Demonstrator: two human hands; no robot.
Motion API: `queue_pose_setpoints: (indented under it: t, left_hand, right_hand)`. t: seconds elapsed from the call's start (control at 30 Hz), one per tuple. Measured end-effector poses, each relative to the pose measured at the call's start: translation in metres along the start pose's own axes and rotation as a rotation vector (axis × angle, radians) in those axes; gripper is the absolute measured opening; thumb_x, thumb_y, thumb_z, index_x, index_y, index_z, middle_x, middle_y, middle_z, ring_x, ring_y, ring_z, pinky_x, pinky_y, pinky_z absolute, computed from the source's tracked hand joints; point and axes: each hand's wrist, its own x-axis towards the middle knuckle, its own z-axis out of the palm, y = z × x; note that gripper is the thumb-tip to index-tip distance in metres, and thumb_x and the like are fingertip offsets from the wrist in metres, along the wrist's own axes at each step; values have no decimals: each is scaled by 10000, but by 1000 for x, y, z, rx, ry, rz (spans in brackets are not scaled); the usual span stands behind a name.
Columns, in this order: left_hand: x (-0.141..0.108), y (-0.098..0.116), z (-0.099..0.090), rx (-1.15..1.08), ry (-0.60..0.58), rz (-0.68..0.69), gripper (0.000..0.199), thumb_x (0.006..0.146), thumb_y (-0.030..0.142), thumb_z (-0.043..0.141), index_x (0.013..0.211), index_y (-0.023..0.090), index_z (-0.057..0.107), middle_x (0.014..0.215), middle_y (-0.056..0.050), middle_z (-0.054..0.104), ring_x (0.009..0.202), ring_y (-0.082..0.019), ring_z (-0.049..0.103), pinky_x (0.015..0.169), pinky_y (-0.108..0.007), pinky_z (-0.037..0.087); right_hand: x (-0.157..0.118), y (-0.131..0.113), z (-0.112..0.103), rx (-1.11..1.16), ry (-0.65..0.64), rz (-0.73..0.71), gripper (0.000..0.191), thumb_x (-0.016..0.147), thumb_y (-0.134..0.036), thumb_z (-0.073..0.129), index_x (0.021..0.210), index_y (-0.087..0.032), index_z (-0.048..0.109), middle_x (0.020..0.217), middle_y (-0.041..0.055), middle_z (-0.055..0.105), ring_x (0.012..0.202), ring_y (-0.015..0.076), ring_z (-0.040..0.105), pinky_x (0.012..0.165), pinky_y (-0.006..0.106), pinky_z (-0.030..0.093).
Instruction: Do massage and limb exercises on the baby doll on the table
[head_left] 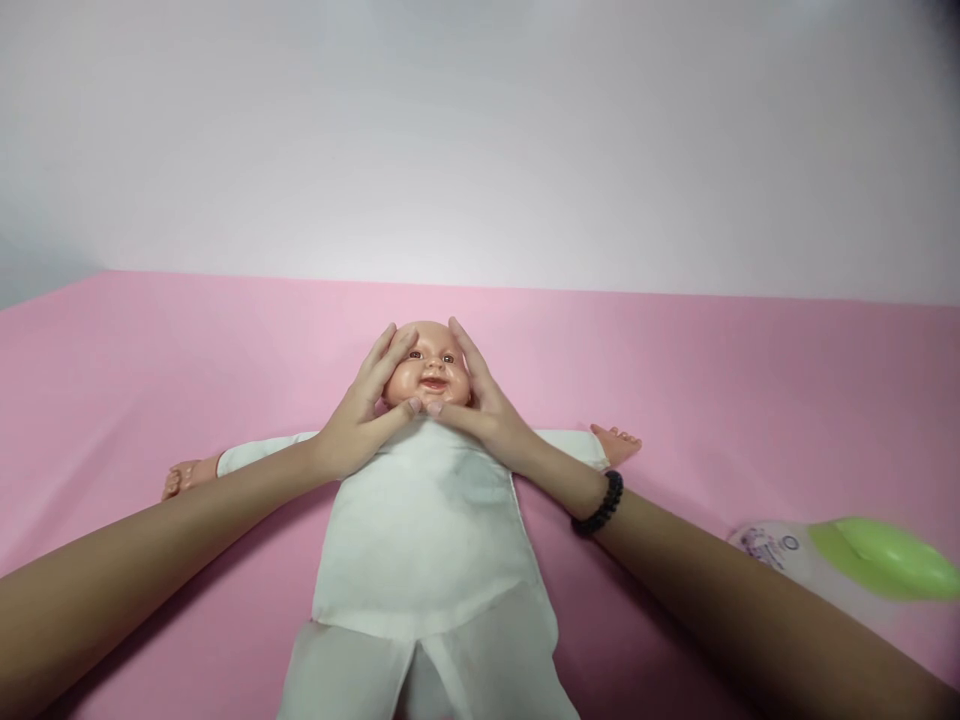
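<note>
A baby doll (420, 530) in a white top and trousers lies on its back with both arms spread out. My left hand (364, 400) rests along one side of the doll's head (431, 365), fingers stretched toward the brow and thumb at the chin. On the other side, my right hand (486, 405) lies against the cheek with straight fingers, its thumb also at the chin. The two thumb tips nearly meet below the doll's mouth. Both hands are open and cup the head without closing round it. A black bracelet (600, 503) circles my right wrist.
The doll lies on a pink surface (187, 370) with a pale wall (480, 140) behind it. At the right, a clear bottle with a bright green cap (885, 555) lies on its side, partly behind my right forearm.
</note>
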Motion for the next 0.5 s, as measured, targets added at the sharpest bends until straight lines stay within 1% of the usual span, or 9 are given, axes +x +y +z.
queue_pose_setpoints:
  t: [0.07,0.1,0.17,0.2,0.27,0.37,0.43,0.5]
  left_hand:
    - [-1,-3,2,46,10,87,778,1023,563,518,1690,360,172,1783,-66,71,1635,-346,16,1300,-600,139]
    - [-2,-4,3,78,19,141,785,1032,558,498,1696,354,131,1784,-75,44,1633,-358,-7,1294,-624,121]
    - [-3,-5,5,149,33,240,790,1047,542,467,1699,356,63,1784,-77,-24,1625,-382,-68,1277,-669,77]
    - [-4,-4,6,184,33,271,780,1054,530,454,1698,366,44,1783,-70,-54,1620,-390,-95,1269,-686,59]
    - [-5,-2,7,240,8,291,758,1064,507,440,1694,390,34,1779,-54,-93,1614,-400,-119,1260,-700,45]
    - [-10,-1,4,288,-62,256,762,1068,489,439,1689,405,4,1771,-44,-142,1616,-393,-116,1270,-676,72]
    - [-17,-2,0,326,-113,213,783,1073,486,429,1685,389,-49,1766,-54,-159,1621,-375,-103,1281,-647,98]
    - [-26,-4,-6,380,-160,169,783,1083,483,397,1682,359,-91,1767,-74,-138,1629,-356,-65,1288,-622,119]
  right_hand:
    - [-4,2,5,-261,29,-119,1033,869,-465,771,1677,-429,129,1777,-42,-36,1644,314,-29,1303,599,182]
    - [-5,3,6,-381,25,-170,1020,883,-472,755,1680,-422,121,1774,-40,-84,1639,325,-75,1301,620,150]
    - [-6,6,7,-557,-5,-228,974,921,-476,710,1680,-428,100,1770,-34,-120,1636,339,-90,1295,646,131]
    - [-6,7,6,-611,-15,-235,953,942,-477,686,1678,-435,82,1770,-32,-125,1637,339,-74,1293,648,140]
    - [-6,10,4,-666,-19,-221,924,976,-484,640,1675,-446,36,1766,-25,-151,1642,332,-22,1289,637,184]
    - [-8,12,1,-693,-18,-163,836,1031,-488,541,1668,-458,1,1763,-23,-171,1641,298,90,1270,587,287]
    - [-13,12,-2,-718,-16,-130,770,1059,-490,472,1669,-453,3,1770,-15,-135,1634,277,149,1242,554,352]
    - [-21,10,-5,-770,-13,-110,742,1072,-497,425,1676,-427,-1,1780,10,-41,1624,278,191,1213,552,389]
